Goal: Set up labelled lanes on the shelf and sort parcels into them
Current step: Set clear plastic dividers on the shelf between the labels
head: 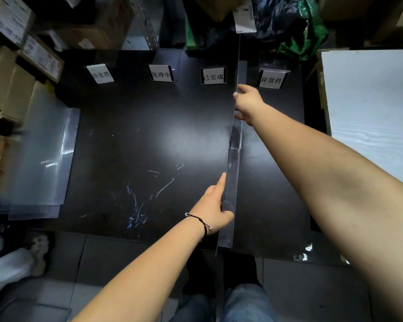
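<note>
A clear plastic divider sheet (234,163) stands upright on edge on the black shelf surface (137,140), running front to back between the third label card (213,76) and the fourth label card (273,79). My left hand (215,205) grips its near end, index finger straight along the sheet and thumb on the far side. My right hand (247,103) holds the sheet's top edge farther back. Two more label cards (100,74) (161,73) stand along the back at the left.
A stack of clear plastic sheets (42,163) lies at the shelf's left edge. Cardboard boxes (9,66) pile up at the left, a white board (372,108) sits at the right, dark and green bags (300,31) behind. A person's shoe (39,252) is at lower left.
</note>
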Demonstrator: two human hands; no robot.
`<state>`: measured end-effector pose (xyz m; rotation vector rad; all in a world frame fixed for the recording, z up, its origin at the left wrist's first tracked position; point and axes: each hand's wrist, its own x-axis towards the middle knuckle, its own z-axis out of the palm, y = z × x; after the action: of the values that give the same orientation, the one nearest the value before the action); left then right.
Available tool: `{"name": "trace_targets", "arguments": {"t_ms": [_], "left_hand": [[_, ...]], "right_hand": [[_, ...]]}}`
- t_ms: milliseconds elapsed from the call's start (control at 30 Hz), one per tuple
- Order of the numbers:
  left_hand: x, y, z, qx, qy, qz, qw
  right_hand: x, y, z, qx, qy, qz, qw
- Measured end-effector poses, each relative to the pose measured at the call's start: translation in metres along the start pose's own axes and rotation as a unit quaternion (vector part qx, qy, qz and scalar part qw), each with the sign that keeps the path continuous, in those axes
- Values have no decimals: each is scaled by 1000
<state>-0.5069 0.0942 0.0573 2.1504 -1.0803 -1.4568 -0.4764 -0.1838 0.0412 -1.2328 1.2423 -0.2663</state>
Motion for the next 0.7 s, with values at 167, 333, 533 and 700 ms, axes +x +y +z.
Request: {"name": "trace_targets", "arguments": {"t_ms": [167,333,533,700], "left_hand": [[3,-1,-6,-14,16,1,1000],[1,-4,-23,2,37,0,999],[-24,-12,-60,49,54,10,997],[-59,-24,-109,27,96,18,995]], "right_hand": [[-3,-4,-1,-84,15,-29,996],[-20,-20,-3,-181,49,-78,979],[-73,-43,16,-293,83,-111,946],[-137,-58,70,-355,21,-158,921]]}}
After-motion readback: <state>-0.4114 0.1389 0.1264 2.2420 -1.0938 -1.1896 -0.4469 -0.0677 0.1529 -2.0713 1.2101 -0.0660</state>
